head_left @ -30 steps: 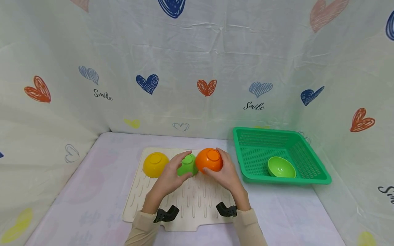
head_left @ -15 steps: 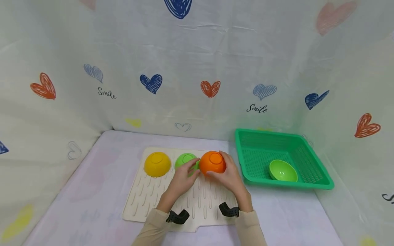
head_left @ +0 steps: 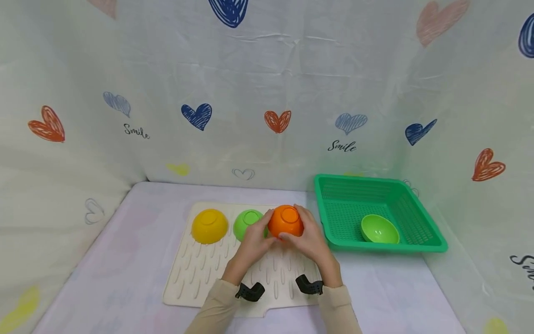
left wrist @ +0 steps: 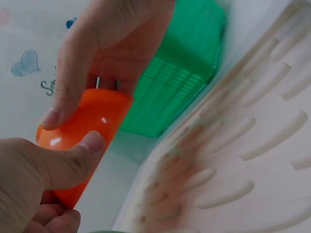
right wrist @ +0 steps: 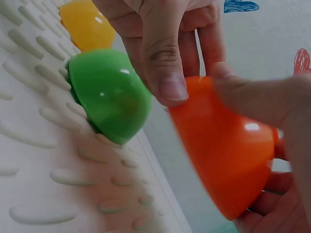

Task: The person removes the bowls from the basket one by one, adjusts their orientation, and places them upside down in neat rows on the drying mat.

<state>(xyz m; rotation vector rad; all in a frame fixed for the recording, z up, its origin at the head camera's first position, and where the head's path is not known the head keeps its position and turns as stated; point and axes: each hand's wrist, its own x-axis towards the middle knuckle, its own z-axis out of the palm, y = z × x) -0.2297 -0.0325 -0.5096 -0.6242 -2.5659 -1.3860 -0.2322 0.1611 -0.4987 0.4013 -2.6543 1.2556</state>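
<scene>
I see both hands holding the orange bowl (head_left: pixel 285 221), upside down, at 1 o'clock on the drying mat (head_left: pixel 200 273). My left hand (head_left: pixel 255 240) grips its left side with the thumb on the shell; my right hand (head_left: pixel 306 235) cups the right side. I judge an even grip is best, so it does not knock the green bowl (head_left: pixel 246 222) just beside at 9 o'clock.

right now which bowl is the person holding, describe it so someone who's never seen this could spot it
Start at the cream ridged drying mat left of the green basket. Three upside-down bowls sit in a row along its far edge. It is the orange bowl at the right end, nearest the basket, gripped by the left hand and right hand, unlike the untouched yellow bowl.
</scene>
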